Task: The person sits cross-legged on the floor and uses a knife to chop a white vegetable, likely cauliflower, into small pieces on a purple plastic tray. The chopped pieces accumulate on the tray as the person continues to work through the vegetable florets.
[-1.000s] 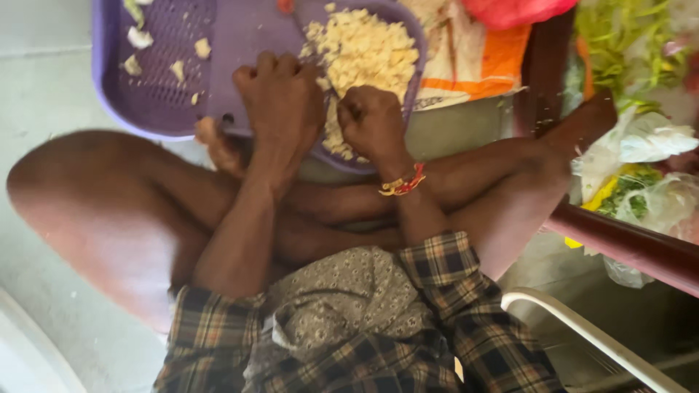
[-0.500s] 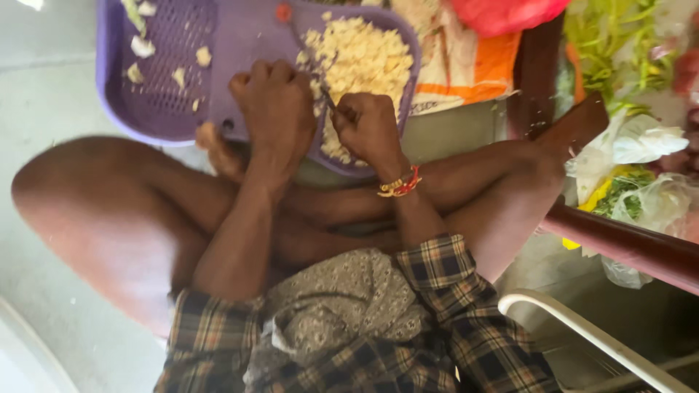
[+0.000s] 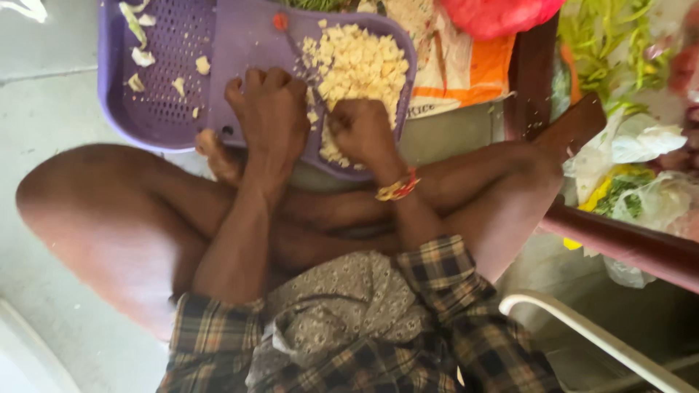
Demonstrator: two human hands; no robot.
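Seated cross-legged, both forearms extended forward over the shins: left hand [image 3: 273,109] knuckles up, fingers curled under; right hand [image 3: 362,131] fisted just right of it, wrist banded.

One purple perforated tray [image 3: 164,87] lies on the floor. Two hands show over it: one left hand [image 3: 273,113] and one right hand [image 3: 360,131], both closed into fists. One heap of pale chopped pieces [image 3: 360,62] sits in the tray; the pieces are too many and too small to count. About seven loose pale scraps [image 3: 138,36] lie scattered on its perforated side. One bangle band [image 3: 397,189] circles the right wrist. One red bag [image 3: 499,14] rests beyond.
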